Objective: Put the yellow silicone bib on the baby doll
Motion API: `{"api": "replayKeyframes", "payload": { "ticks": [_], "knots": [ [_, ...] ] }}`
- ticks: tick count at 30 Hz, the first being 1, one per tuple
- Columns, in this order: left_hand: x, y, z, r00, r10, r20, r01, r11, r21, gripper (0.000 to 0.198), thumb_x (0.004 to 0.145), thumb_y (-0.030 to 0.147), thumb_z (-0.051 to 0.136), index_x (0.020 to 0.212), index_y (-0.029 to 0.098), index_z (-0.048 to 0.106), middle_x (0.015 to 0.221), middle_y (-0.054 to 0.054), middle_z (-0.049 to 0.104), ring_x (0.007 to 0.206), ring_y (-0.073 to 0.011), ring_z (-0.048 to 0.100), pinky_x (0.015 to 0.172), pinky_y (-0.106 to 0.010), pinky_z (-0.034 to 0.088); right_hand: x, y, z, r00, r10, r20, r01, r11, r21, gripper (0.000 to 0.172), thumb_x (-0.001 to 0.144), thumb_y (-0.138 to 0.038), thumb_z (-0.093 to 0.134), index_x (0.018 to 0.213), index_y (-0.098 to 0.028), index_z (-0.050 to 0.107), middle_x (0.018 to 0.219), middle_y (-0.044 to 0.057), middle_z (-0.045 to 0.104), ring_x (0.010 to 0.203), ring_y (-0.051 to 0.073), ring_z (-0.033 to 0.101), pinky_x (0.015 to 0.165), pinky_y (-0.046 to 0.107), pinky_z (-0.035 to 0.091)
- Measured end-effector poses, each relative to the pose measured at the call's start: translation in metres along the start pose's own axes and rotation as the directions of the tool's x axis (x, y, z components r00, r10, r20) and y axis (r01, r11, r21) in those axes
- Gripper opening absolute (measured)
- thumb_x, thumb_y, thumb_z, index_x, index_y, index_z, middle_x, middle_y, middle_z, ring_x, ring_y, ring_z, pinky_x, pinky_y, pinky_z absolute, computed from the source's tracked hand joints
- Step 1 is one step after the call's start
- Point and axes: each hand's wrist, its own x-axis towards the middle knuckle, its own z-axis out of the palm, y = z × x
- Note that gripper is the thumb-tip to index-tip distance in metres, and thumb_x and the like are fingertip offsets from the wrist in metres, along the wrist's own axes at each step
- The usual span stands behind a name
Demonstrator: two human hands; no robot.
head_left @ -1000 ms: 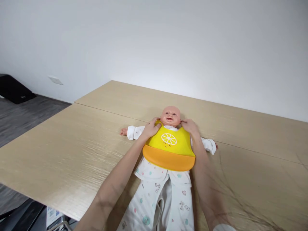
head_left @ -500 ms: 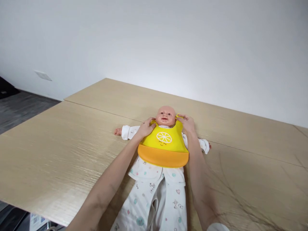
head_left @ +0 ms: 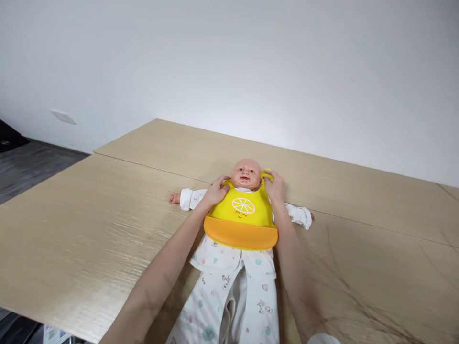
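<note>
Left hand point(head_left: 216, 192) and right hand point(head_left: 275, 186) pinch the yellow-and-orange rubbery-looking bib point(head_left: 241, 220) atop the bald doll in white printed clothes point(head_left: 227, 259). Neck-strap positioning seems in hand; the next move calls for level ends.

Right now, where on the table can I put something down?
Bare table shows between its left edge and the left arm, behind the doll up to the wall, and right of the right arm. It's crowded around the yellow bib, where the left hand and right hand are.
</note>
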Motion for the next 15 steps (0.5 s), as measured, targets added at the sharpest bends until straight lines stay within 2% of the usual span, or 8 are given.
{"api": "replayKeyframes", "payload": {
  "ticks": [3,7,10,15],
  "knots": [
    [0.002,-0.001,0.000,1.000,-0.022,-0.010,0.021,0.999,-0.050,0.048,0.082,0.015,0.045,0.126,0.016,0.065,0.134,-0.010,0.067,0.124,-0.0254,0.060,0.112,-0.041,0.044,-0.001,0.002,0.005,0.998,0.033,0.046,-0.033,0.999,-0.011,0.035,0.071,-0.007,0.046,0.097,-0.009,0.070,0.114,0.016,0.070,0.106,0.021,0.064,0.100,0.032,0.048],
    [0.004,0.000,0.000,1.000,-0.018,0.020,0.021,0.988,-0.154,0.060,0.074,0.009,0.046,0.130,0.013,0.065,0.137,-0.010,0.066,0.128,-0.0263,0.059,0.114,-0.042,0.042,-0.005,0.002,0.009,0.981,0.098,0.166,-0.112,0.991,0.077,0.048,0.066,-0.003,0.041,0.104,-0.010,0.069,0.116,0.012,0.071,0.108,0.020,0.064,0.100,0.030,0.049],
    [0.003,0.001,0.000,0.998,-0.027,0.052,0.039,0.967,-0.251,0.066,0.068,0.007,0.047,0.131,0.016,0.067,0.137,-0.007,0.066,0.131,-0.0255,0.057,0.115,-0.040,0.042,-0.008,0.004,0.011,0.970,0.110,0.216,-0.139,0.982,0.125,0.057,0.060,0.000,0.039,0.108,-0.011,0.067,0.119,0.009,0.071,0.110,0.019,0.063,0.099,0.028,0.049],
    [0.000,0.005,0.000,0.996,-0.021,0.085,0.056,0.902,-0.428,0.070,0.068,0.009,0.051,0.137,0.015,0.062,0.138,-0.009,0.065,0.127,-0.0245,0.059,0.109,-0.038,0.046,-0.005,0.019,0.014,0.959,0.119,0.258,-0.174,0.964,0.203,0.054,0.059,-0.003,0.044,0.109,-0.014,0.064,0.125,0.009,0.068,0.112,0.019,0.062,0.098,0.027,0.049]
  ]
}}
